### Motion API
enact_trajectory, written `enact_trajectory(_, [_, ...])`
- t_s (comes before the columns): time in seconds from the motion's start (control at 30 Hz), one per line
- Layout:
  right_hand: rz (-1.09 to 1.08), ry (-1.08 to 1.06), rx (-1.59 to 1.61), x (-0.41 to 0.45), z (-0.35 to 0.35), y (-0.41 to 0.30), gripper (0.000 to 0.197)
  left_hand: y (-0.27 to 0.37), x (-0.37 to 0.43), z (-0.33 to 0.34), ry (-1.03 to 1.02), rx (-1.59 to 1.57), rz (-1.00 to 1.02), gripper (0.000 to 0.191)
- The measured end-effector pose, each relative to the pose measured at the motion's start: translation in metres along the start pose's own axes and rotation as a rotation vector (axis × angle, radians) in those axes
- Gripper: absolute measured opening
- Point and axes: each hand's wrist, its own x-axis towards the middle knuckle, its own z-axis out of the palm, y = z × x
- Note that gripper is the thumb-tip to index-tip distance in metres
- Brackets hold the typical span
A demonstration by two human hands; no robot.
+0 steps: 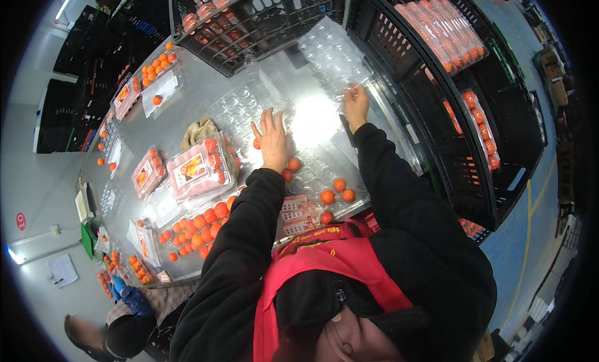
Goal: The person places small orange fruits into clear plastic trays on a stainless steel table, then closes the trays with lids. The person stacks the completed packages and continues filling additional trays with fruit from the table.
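Note:
My left hand (273, 142) is spread palm down over the metal table (187, 100), beside a clear plastic tray (238, 100) and close to small orange-red fruits (294, 164). At the right, my right hand (357, 104) has its fingertips at the lower edge of a stack of clear plastic trays (333, 51); whether they grip it cannot be told. Another clear molded tray (316, 172) lies nearer my body, with a few fruits (327, 196) on it. To the left, a labelled clear pack of fruit (194, 170) leans on a beige cloth (199, 130).
Black plastic crates (234, 30) with packed fruit stand at the far side, and more crates (421, 81) on the right. Loose fruit (199, 231) is heaped at the left near edge beside a smaller pack (149, 172). A co-worker with blue gloves (118, 285) is at the lower left.

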Motion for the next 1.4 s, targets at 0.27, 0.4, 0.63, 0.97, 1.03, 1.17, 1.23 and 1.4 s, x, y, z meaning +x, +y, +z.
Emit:
enact_trajectory(0.27, [0.032, 0.048, 0.087, 0.008, 0.003, 0.024, 0.041, -0.007, -0.011, 0.007, 0.013, -0.004, -0.073, 0.083])
enact_trajectory(0.4, [0.188, 0.019, 0.159, 0.0, -0.002, 0.008, 0.047, -0.013, -0.017, 0.016, -0.005, 0.154, -0.084, 0.087])
enact_trajectory(0.63, [0.21, 0.042, 0.22, -0.025, -0.009, -0.035, 0.042, -0.013, -0.031, 0.014, 0.006, 0.173, -0.169, 0.086])
enact_trajectory(0.97, [0.163, 0.016, 0.337, -0.061, 0.002, -0.068, 0.041, 0.003, -0.051, 0.0, -0.026, -0.096, -0.372, 0.082])
enact_trajectory(1.03, [0.153, -0.003, 0.349, -0.076, 0.006, -0.082, 0.041, 0.016, -0.057, -0.017, -0.041, -0.272, -0.368, 0.077])
enact_trajectory(1.17, [0.099, -0.068, 0.426, -0.116, 0.005, -0.111, 0.039, 0.046, -0.086, -0.071, -0.057, -0.543, -0.068, 0.068])
enact_trajectory(1.23, [0.068, -0.085, 0.463, -0.139, 0.003, -0.121, 0.038, 0.05, -0.111, -0.107, -0.172, -0.698, 0.108, 0.051])
enact_trajectory(1.4, [-0.015, -0.069, 0.399, -0.21, 0.0, -0.126, 0.037, 0.005, -0.178, -0.196, -0.503, -1.02, 0.403, 0.04])
